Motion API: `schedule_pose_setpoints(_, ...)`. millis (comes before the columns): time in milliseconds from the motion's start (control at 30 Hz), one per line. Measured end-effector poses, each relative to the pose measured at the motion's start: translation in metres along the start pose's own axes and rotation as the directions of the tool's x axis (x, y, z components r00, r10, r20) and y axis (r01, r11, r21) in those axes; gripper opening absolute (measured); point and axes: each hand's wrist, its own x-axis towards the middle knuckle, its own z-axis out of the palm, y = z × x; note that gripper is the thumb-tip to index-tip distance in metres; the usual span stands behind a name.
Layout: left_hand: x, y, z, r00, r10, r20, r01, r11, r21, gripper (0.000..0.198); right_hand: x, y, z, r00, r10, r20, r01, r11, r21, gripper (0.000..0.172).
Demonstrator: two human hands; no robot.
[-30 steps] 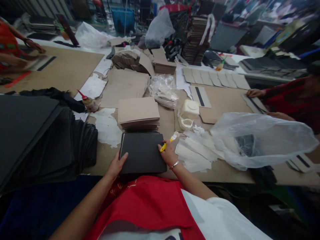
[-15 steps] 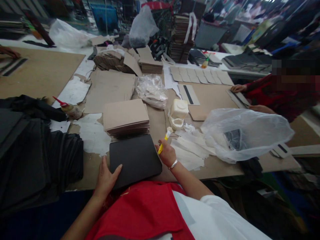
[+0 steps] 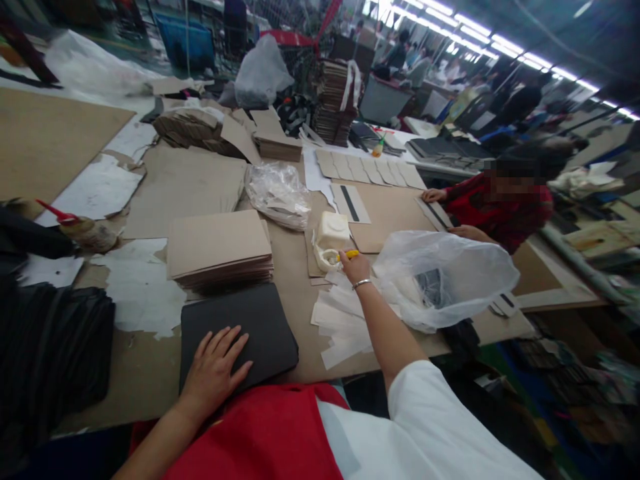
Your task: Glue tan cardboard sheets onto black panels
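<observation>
My left hand (image 3: 215,370) lies flat with fingers spread on a black rectangular cover (image 3: 240,330) at the near table edge. Stretched forward, my right hand (image 3: 356,267) is closed on a yellow-handled brush (image 3: 349,254), whose tip is at the white glue tub (image 3: 331,240). A stack of brown cardboard sheets (image 3: 217,250) sits just behind the black cover. White paper strips (image 3: 340,320) lie under my right forearm.
A clear plastic bag (image 3: 445,280) bulges to the right of my right hand. A person in red (image 3: 500,207) works across the table on cardboard pieces (image 3: 370,170). A glue bottle with a red nozzle (image 3: 83,230) and black material (image 3: 45,340) lie at the left.
My right hand has left the black cover and reached forward with the brush to the glue tub. My left hand slid from the cover's edge onto its top. The view swung right.
</observation>
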Motion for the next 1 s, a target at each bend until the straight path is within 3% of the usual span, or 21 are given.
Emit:
schedule_pose_setpoints(100,-0.001,0.001,-0.001,1.000,-0.018,0.022,0.017,1.000,0.011,0.042,0.004,0.000,0.002,0.996,-0.067,0.059,0.066,0.998,0.003,0.033)
schedule_pose_setpoints(233,-0.001,0.003,-0.002,0.998,-0.040,0.053,0.039,0.999,0.013,0.042,-0.005,0.009,-0.013,0.964,-0.216,0.156,0.210,0.976,0.052,0.020)
schedule_pose_setpoints(400,-0.002,0.001,-0.003,0.998,-0.039,0.054,0.040,0.999,-0.009,0.041,-0.022,0.024,-0.035,0.879,-0.436,0.193,0.420,0.900,0.120,0.021)
schedule_pose_setpoints(500,-0.004,-0.002,-0.004,0.998,-0.057,0.041,0.058,0.998,-0.034,0.040,-0.027,0.025,-0.043,0.883,-0.437,0.169,0.405,0.894,0.193,0.019)
schedule_pose_setpoints(567,-0.004,-0.002,-0.008,0.996,-0.083,0.020,0.084,0.995,-0.053,0.040,-0.027,0.022,-0.043,0.938,-0.322,0.131,0.272,0.914,0.303,0.019)
schedule_pose_setpoints(633,-0.001,0.001,-0.014,0.995,-0.101,-0.004,0.100,0.992,-0.070,0.040,-0.026,0.017,-0.036,0.992,-0.095,0.083,0.049,0.896,0.441,0.023)
schedule_pose_setpoints(667,0.002,0.002,-0.017,0.995,-0.103,-0.012,0.102,0.992,-0.079,0.041,-0.024,0.015,-0.031,0.997,0.044,0.068,-0.072,0.857,0.511,0.025)
schedule_pose_setpoints(733,0.011,0.004,-0.025,0.994,-0.106,-0.024,0.103,0.990,-0.099,0.042,-0.019,0.011,-0.016,0.975,0.212,0.063,-0.206,0.770,0.604,0.026)
schedule_pose_setpoints(800,0.022,0.002,-0.032,0.993,-0.114,-0.038,0.109,0.987,-0.114,0.042,-0.017,0.010,-0.005,0.908,0.409,0.090,-0.352,0.629,0.694,0.019)
schedule_pose_setpoints(867,0.032,-0.004,-0.040,0.989,-0.127,-0.070,0.118,0.986,-0.119,0.041,-0.020,0.012,-0.001,0.861,0.496,0.110,-0.412,0.555,0.723,0.014)
schedule_pose_setpoints(1000,0.055,-0.022,-0.053,0.979,-0.127,-0.160,0.113,0.989,-0.098,0.039,-0.034,0.013,-0.020,0.828,0.559,0.043,-0.404,0.544,0.736,0.011)
